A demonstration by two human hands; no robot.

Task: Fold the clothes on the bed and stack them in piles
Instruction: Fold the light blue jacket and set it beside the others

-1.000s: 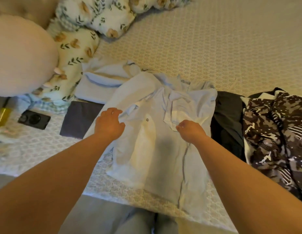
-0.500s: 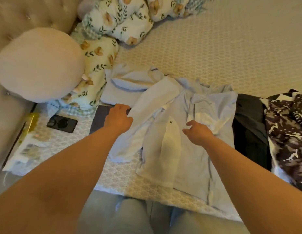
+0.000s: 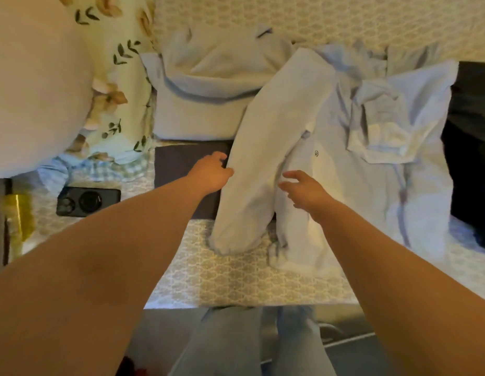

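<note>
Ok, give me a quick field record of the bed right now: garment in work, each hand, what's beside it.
garment in work: light blue jacket, spread out, unfolded
sleeve: near sleeve lies diagonally toward the bed edge
left hand: left hand grips the sleeve's left edge
right hand: right hand open, fingers spread over the jacket body
left of jacket: dark folded cloth, phone
behind: folded pale garment
right: black clothing

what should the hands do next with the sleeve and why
Probably fold the sleeve across the shirt body. The left hand pinches the sleeve's edge, the sleeve sticks out to the side over the dark cloth, and the right hand hovers open, free to flatten it.
</note>
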